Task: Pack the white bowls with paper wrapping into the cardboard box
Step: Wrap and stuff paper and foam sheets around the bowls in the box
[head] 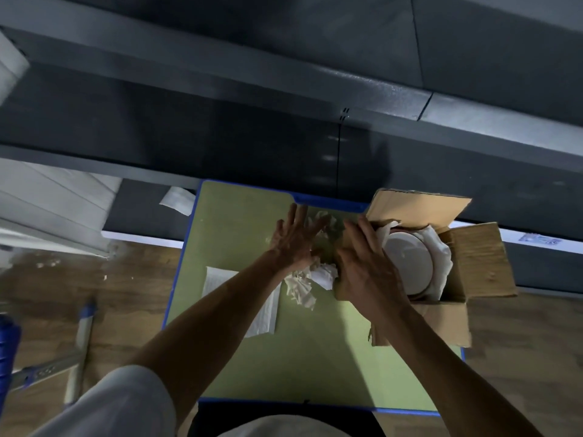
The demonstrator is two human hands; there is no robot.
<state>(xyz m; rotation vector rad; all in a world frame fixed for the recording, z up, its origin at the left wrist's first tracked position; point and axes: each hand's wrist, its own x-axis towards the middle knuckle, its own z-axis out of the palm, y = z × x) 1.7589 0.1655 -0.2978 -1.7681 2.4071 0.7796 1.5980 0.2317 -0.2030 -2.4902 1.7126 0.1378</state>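
Head view puts the white bowls [408, 263] at the right of the frame, stacked on edge inside the cardboard box [479, 263], with their pale undersides facing you. White paper wrapping [440, 250] is tucked behind them and along the box's far side. The box stands with its flaps folded outward on the right part of the green table top [239, 222], and one flap hangs over the table's blue-edged rim.

Your right hand [369, 272] lies flat against the box's left wall, its fingers fairly straight and reaching over the rim just beside the bowls; how your thumb sits cannot be told. Your left hand [293, 241] is spread, fingers straight, palm down over a heap of crumpled paper [310, 282] that sits on the table between your two hands and touches the box's left side.

A flat white paper sheet [217, 282] lies on the table partly under your left forearm. Beyond the table runs dark grey shelving [220, 137]. A wood-patterned floor [126, 279] shows to the left, and your pale sleeve [120, 402] fills the lower left corner.
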